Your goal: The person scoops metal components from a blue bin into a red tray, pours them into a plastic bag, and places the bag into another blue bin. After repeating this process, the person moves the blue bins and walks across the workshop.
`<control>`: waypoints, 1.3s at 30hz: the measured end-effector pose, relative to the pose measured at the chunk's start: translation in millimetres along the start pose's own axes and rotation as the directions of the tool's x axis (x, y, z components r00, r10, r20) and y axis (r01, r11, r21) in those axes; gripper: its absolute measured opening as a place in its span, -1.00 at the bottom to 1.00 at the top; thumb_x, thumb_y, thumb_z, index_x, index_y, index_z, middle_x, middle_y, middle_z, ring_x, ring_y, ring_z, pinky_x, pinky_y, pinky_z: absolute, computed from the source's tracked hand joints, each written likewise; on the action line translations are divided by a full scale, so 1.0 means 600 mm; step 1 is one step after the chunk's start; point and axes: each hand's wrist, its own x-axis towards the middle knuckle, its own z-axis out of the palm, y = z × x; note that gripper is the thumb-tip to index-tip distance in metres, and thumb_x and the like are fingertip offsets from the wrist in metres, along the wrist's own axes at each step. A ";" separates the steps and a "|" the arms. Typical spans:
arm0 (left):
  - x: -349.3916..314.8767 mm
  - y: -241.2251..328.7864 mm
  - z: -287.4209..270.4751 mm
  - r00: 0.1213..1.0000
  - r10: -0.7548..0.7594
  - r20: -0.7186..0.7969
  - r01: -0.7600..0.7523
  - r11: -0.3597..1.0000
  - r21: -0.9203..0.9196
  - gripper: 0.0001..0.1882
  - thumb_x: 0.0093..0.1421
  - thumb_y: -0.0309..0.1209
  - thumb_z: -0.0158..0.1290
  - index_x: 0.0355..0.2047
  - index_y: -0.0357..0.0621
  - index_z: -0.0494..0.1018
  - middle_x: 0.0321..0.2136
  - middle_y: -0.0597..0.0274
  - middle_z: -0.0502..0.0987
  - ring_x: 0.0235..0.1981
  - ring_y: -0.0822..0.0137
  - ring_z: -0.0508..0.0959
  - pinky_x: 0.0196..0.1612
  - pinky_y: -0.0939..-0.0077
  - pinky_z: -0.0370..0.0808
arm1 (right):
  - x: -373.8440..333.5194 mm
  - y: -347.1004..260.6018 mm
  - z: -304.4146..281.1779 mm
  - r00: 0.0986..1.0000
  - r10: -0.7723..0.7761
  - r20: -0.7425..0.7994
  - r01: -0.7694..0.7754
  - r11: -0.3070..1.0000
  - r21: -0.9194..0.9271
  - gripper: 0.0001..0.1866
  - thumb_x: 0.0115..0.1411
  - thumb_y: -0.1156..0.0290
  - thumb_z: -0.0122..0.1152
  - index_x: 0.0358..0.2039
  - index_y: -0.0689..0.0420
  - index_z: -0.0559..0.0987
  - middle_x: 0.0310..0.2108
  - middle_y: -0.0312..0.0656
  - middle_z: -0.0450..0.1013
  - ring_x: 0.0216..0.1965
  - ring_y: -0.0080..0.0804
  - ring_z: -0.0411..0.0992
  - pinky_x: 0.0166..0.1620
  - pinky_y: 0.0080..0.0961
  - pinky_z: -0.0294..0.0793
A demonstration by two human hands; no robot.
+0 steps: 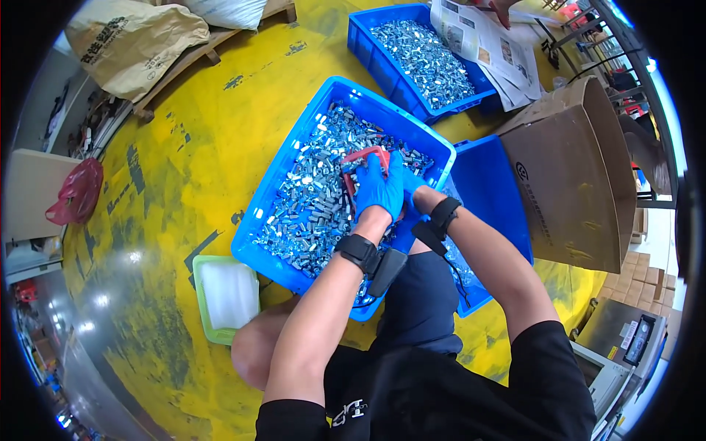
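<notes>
A large blue plastic bin [266, 213] full of small shiny metal pieces [320, 184] stands in front of me. Over the pieces I hold a small red plastic tray [362, 155], tilted, its inside mostly covered by my hands. My left hand [378, 192], in a blue glove, is closed on the tray, fingers lying over its near side. Against the tray's right side is my right hand [409, 184], also blue-gloved and closed there, partly hidden behind the left. Whether metal pieces lie in the tray cannot be made out.
Another blue bin of metal pieces [423, 62] stands farther off, newspaper [507, 70] over its edge. To the right are a blue container [489, 176] and an open cardboard box [566, 176]. A green tray [215, 334] with white sheets sits beside my left knee.
</notes>
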 end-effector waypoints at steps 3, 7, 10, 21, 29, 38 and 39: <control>0.013 0.014 -0.088 0.890 -0.092 0.447 0.149 0.984 -0.095 -0.43 0.07 -0.02 -0.21 -0.07 -0.24 0.23 -0.10 -0.14 0.27 -0.08 0.01 0.30 -0.08 0.30 0.26 | 0.039 0.015 -0.035 0.986 0.091 -0.137 -0.110 0.984 -0.143 -0.68 -0.15 0.40 0.08 -0.31 0.19 0.44 -0.40 -0.10 0.42 -0.36 -0.32 0.41 -0.33 -0.44 0.40; -0.012 -0.081 -0.175 0.887 -0.150 0.436 -0.196 0.734 0.651 0.05 -0.34 0.16 0.11 0.05 -0.26 0.01 0.06 -0.14 0.01 0.07 -0.06 0.06 0.05 0.22 0.10 | 0.075 0.041 -0.032 0.937 0.008 -0.348 -0.172 0.880 -0.444 -0.78 -0.24 0.47 0.14 -0.48 0.22 0.46 -0.56 -0.14 0.38 -0.53 -0.38 0.36 -0.54 -0.38 0.31; -0.060 -0.088 -0.186 0.836 -0.197 0.512 -0.372 0.482 0.793 0.23 -0.54 0.14 0.21 0.08 -0.24 -0.09 0.08 -0.16 -0.10 0.09 -0.14 -0.04 0.05 0.07 0.07 | 0.086 0.059 -0.066 0.996 -0.091 0.016 0.083 0.803 -0.590 -0.78 -0.25 0.51 0.05 -0.47 0.22 0.46 -0.58 -0.14 0.36 -0.56 -0.36 0.33 -0.57 -0.41 0.28; -0.075 -0.093 -0.121 0.864 -0.174 0.472 -0.281 0.611 0.740 0.16 -0.52 0.01 0.27 0.07 -0.15 -0.08 0.00 -0.12 0.00 0.01 -0.15 0.07 -0.01 0.10 0.17 | 0.018 -0.017 -0.024 0.983 0.073 -0.166 -0.149 0.846 -0.512 -0.71 -0.19 0.44 0.00 -0.38 0.22 0.46 -0.47 -0.05 0.40 -0.44 -0.26 0.38 -0.46 -0.39 0.33; -0.084 -0.141 -0.093 0.920 -0.027 0.391 -0.228 0.774 0.590 -0.09 -0.42 -0.17 0.25 -0.01 -0.09 0.09 -0.06 -0.03 0.14 -0.05 -0.03 0.17 -0.05 0.20 0.22 | 0.050 -0.003 -0.012 0.975 0.043 -0.217 -0.169 0.777 -0.606 -0.63 -0.16 0.41 -0.03 -0.24 0.16 0.43 -0.31 0.01 0.40 -0.31 -0.09 0.39 -0.32 -0.33 0.37; -0.053 -0.180 -0.056 0.974 0.019 0.228 -0.028 0.999 0.035 -0.54 -0.31 -0.36 0.18 -0.31 -0.11 0.34 -0.44 0.10 0.42 -0.45 0.22 0.43 -0.35 0.40 0.38 | 0.031 -0.003 -0.010 0.978 0.013 -0.209 -0.123 0.844 -0.522 -0.62 -0.14 0.45 -0.04 -0.20 0.14 0.42 -0.37 -0.01 0.41 -0.38 -0.20 0.39 -0.34 -0.39 0.34; -0.045 -0.186 -0.047 0.977 -0.048 0.207 0.054 0.998 -0.024 -0.60 -0.27 -0.40 0.16 -0.34 -0.12 0.36 -0.49 0.15 0.43 -0.49 0.29 0.42 -0.39 0.45 0.37 | 0.032 -0.007 -0.012 0.971 0.020 -0.237 -0.142 0.850 -0.507 -0.62 -0.14 0.46 -0.04 -0.20 0.14 0.42 -0.39 -0.02 0.41 -0.40 -0.23 0.39 -0.35 -0.41 0.34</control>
